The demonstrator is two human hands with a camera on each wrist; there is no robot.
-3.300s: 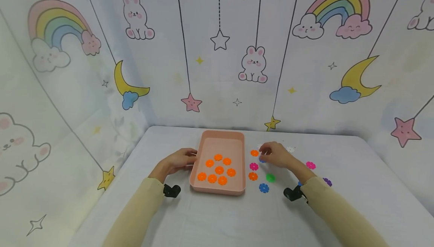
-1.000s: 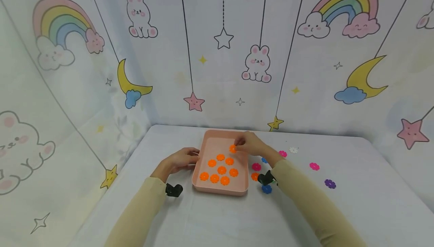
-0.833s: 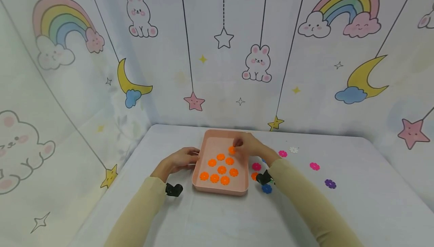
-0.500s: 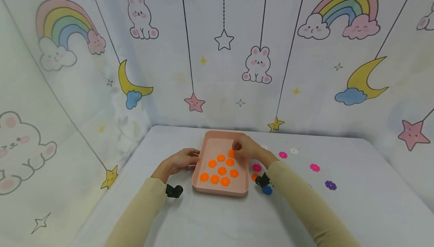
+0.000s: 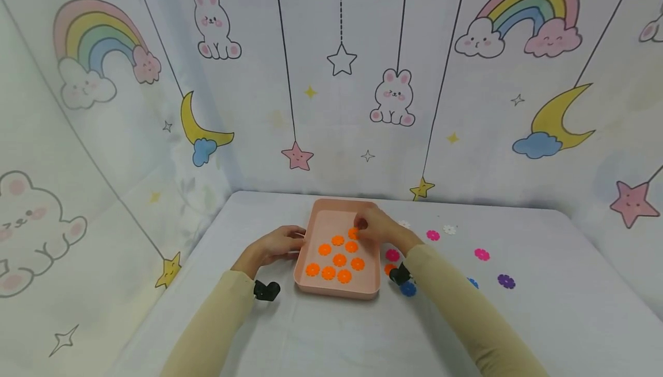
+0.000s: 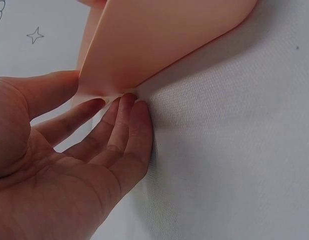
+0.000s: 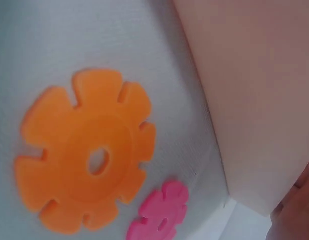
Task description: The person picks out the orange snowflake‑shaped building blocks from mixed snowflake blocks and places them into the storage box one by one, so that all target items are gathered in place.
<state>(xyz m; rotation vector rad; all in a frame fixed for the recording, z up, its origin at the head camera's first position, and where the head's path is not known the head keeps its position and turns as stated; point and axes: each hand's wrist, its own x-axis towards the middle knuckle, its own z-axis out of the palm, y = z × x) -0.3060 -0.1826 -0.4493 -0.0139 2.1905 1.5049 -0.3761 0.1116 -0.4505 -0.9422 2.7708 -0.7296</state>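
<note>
A pink rectangular tray (image 5: 329, 219) stands on the white cloth, with several orange flower-shaped slotted discs (image 5: 339, 260) lying flat inside. My left hand (image 5: 278, 243) rests against its left side; in the left wrist view, the thumb and fingertips (image 6: 140, 112) touch the outer wall, the fingers low near the cloth. Over the tray's far right part, my right hand (image 5: 377, 225) pinches another orange disc (image 5: 353, 233), partly hidden by the fingers. The right wrist view has an orange disc (image 7: 74, 170) large on the cloth outside the tray, and the right hand (image 7: 297, 212) only at the edge.
Right of the tray lie loose discs: pink (image 5: 392, 255), orange (image 5: 389, 269), blue (image 5: 408, 289), white (image 5: 449, 230) and purple (image 5: 506, 281). My right forearm (image 5: 461, 308) passes over this area and hides part of it. A patterned curtain (image 5: 331, 106) hangs behind the table.
From over the loose discs, my right hand has moved left over the tray. The orange disc once beside the tray is now inside it, lowered slightly since a second ago. My left hand stays put.
</note>
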